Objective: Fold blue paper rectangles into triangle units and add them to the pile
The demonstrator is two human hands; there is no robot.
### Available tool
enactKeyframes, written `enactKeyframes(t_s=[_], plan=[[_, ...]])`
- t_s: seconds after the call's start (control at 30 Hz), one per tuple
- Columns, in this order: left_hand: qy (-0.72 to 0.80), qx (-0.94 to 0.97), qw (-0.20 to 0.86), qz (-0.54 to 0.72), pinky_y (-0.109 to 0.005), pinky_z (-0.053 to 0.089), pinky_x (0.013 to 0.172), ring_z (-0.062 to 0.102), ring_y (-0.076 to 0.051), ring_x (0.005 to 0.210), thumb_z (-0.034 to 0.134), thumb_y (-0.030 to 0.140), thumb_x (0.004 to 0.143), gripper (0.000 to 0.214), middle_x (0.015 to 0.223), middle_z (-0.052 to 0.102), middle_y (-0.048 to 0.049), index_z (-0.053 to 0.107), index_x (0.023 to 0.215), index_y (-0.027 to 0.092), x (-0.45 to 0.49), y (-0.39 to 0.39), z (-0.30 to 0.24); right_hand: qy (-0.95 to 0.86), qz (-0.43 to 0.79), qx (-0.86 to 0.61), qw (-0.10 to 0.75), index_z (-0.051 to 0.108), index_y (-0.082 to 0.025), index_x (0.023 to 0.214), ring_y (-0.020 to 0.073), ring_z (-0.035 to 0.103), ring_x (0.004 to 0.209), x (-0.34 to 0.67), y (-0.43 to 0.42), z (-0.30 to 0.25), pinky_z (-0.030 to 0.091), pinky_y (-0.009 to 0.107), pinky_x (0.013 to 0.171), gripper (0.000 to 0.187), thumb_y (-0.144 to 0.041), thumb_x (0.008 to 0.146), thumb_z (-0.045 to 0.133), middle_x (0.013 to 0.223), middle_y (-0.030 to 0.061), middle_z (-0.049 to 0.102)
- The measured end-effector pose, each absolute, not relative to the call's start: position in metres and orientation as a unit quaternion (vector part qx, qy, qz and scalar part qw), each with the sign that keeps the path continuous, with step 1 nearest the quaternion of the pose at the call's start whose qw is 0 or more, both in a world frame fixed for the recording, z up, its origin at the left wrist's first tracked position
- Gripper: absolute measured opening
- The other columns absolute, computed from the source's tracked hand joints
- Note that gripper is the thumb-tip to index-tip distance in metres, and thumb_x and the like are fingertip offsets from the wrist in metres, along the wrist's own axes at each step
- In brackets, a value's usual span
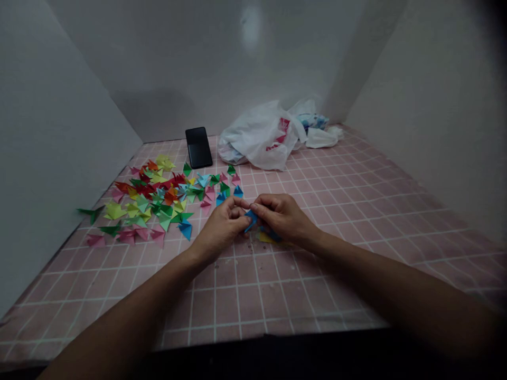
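Blue folded paper piece (251, 220), probably light, thin and quick to crease, pinched at its edges between fingertips of left hand (222, 226) and right hand (283, 216), just above pink tiled table (317, 274).

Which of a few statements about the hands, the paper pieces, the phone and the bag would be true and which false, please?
1. The left hand and right hand both pinch a blue paper piece. True.
2. The phone lies flat among the folded paper triangles. False: it leans upright behind them, near the back wall.
3. The folded paper triangles lie left of the left hand. True.
4. The white plastic bag sits between the hands. False: it lies far back.
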State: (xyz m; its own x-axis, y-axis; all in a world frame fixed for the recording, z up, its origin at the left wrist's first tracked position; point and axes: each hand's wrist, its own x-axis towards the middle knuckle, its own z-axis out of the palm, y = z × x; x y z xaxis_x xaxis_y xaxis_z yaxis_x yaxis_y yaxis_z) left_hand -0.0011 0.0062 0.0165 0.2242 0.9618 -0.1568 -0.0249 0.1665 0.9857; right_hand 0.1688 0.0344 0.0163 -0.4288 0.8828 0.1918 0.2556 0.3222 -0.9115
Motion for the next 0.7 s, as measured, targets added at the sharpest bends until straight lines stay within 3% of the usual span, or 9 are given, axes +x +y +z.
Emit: enactKeyframes(t_s=[0.17, 0.4, 0.7], plan=[[0.476, 0.527, 0.554, 0.435, -0.023, 0.042, 0.056, 0.054, -0.01, 0.057, 0.068, 0.023, 0.072, 0.03, 0.069, 0.06, 0.0052, 0.053, 0.098, 0.02, -0.0011, 0.0075, 0.0144, -0.668, 0.493, -0.426, 0.359, 0.058, -0.019, 0.068, 0.0098, 0.047, 0.045, 0.1686, 0.0353, 0.0154, 0.035, 0.023, 0.046, 0.032, -0.041, 0.092, 0.054, 0.055, -0.0029, 0.054], [0.468, 0.582, 0.495, 0.444, -0.022, 0.034, 0.054, 0.05, -0.01, 0.06, 0.066, 0.021, 0.078, 0.025, 0.068, 0.053, 0.0059, 0.054, 0.101, 0.02, -0.0019, 0.0075, 0.0099, -0.726, 0.423, -0.384, 0.382, 0.066, -0.018, 0.076, 0.0122, 0.053, 0.065, 0.1673, 0.0392, 0.0106, 0.04, 0.024, 0.06, 0.007, -0.024, 0.078, 0.066, 0.07, -0.0009, 0.063], [0.472, 0.58, 0.411, 0.522, -0.024, 0.048, 0.065, 0.059, -0.012, 0.072, 0.068, 0.021, 0.083, 0.023, 0.082, 0.058, 0.0025, 0.055, 0.102, 0.021, -0.004, 0.0096, 0.0071, -0.663, 0.451, -0.448, 0.394, 0.056, -0.019, 0.062, 0.0105, 0.046, 0.05, 0.164, 0.0322, 0.0161, 0.034, 0.023, 0.049, 0.019, -0.024, 0.079, 0.061, 0.051, -0.0029, 0.054]])
